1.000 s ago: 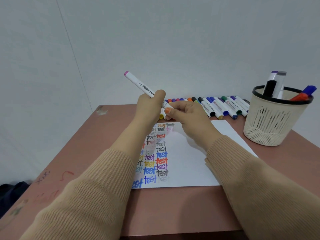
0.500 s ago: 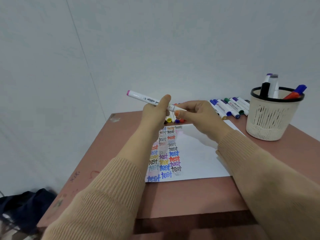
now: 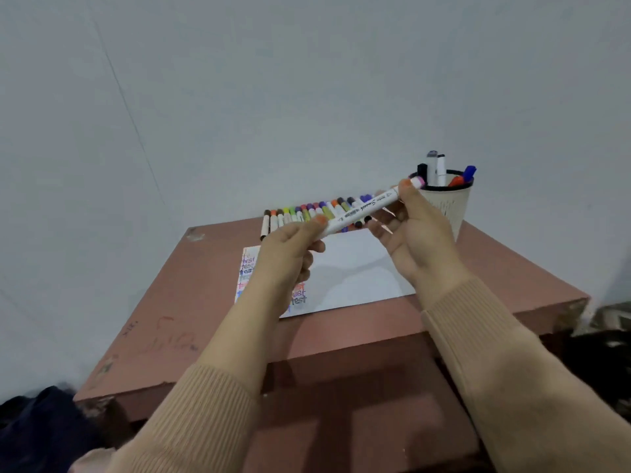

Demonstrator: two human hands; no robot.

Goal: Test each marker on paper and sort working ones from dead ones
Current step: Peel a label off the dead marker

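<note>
A white marker (image 3: 363, 209) with a pink end is held in the air above the table, between both hands. My left hand (image 3: 290, 247) grips its lower left end. My right hand (image 3: 409, 227) pinches the upper right end by the pink cap. Below lies the white paper (image 3: 351, 268), with columns of coloured "test" words on its left side, partly hidden by my left arm. A row of capped markers (image 3: 307, 213) lies along the far edge of the table.
A cream mesh cup (image 3: 450, 203) with a black rim stands at the table's far right and holds several markers. The reddish-brown table (image 3: 191, 302) stands against a white wall. Dark cloth (image 3: 37, 428) lies on the floor at lower left.
The marker has swung round: its pink end, which pointed up-left, now points up-right at my right hand. The camera has pulled back and tilted, so the table looks farther away.
</note>
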